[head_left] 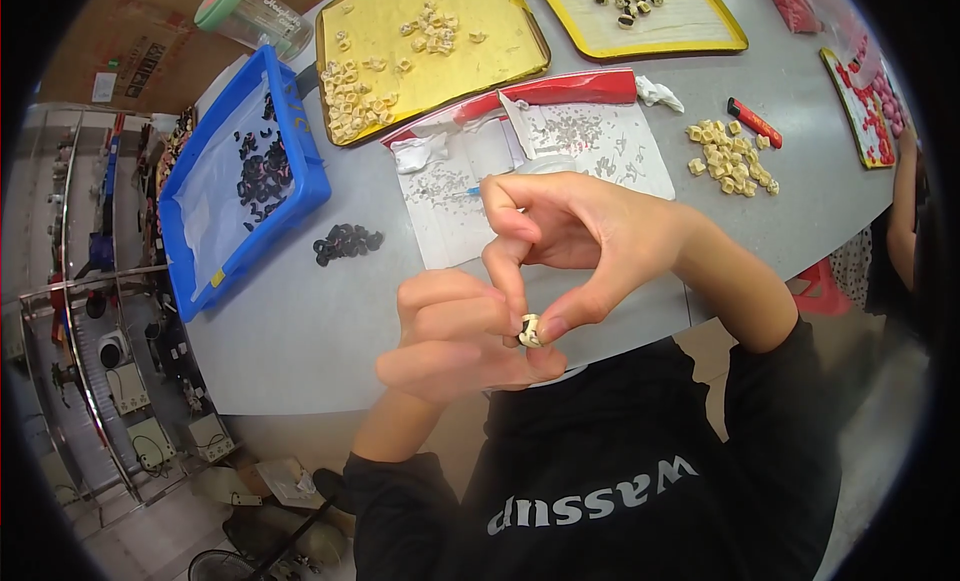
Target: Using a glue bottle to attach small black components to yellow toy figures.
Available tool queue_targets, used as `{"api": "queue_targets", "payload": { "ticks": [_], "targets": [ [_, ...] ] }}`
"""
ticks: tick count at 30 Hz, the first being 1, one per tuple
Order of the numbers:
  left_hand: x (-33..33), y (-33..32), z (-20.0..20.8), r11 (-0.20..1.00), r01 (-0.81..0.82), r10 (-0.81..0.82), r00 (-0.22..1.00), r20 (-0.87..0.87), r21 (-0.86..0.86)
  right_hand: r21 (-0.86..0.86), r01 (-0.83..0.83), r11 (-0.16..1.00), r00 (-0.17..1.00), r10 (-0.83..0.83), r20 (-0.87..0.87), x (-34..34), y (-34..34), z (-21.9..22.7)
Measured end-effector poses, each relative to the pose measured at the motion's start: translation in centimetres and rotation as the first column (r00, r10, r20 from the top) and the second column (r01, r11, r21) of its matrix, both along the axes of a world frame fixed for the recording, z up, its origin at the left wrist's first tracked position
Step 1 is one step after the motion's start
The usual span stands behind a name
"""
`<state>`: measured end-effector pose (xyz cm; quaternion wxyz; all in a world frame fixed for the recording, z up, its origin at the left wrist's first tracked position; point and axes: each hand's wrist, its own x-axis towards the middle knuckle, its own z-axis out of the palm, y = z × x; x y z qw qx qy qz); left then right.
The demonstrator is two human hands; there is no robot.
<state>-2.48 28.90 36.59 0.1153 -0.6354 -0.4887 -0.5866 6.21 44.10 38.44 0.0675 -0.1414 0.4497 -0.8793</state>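
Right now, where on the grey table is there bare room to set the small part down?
The widest bare patch of the grey table lies by the near edge, between the blue bin, the black ring pile and the hands. A smaller one lies right of the cream pieces. The far side is crowded with yellow trays and paper sheets.
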Motion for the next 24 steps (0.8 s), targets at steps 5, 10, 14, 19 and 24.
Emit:
{"api": "queue_targets", "payload": {
  "ticks": [5, 10, 14, 19, 24],
  "targets": [
    [-0.2, -0.3, 0.5, 0.999, 0.034, -0.035, 0.999, -0.030, -0.037, 0.006, -0.012, 1.000, 1.000, 0.012, -0.005, 0.0, -0.1, 0.0],
    [0.0, -0.3, 0.5, 1.000, -0.001, 0.000, 1.000, -0.006, -0.025, 0.012, -0.009, 1.000, 1.000, 0.009, -0.002, 0.0, -0.1, 0.0],
    [-0.2, 0.0, 0.1, 0.998, 0.022, -0.023, 0.999, 0.030, 0.055, 0.016, -0.011, 1.000, 1.000, 0.011, 0.020, 0.0, 0.0, 0.0],
    [0.1, 0.6, 0.0, 0.995, -0.027, 0.029, 0.999, -0.019, 0.101, 0.022, 0.003, 1.000, 1.000, -0.003, -0.001, -0.1, -0.1, 0.0],
    [0.1, 0.7, 0.1, 0.994, -0.060, 0.066, 0.996, -0.067, 0.086, 0.021, 0.002, 1.000, 1.000, -0.002, -0.007, 0.1, 0.1, -0.1]
  ]
}}
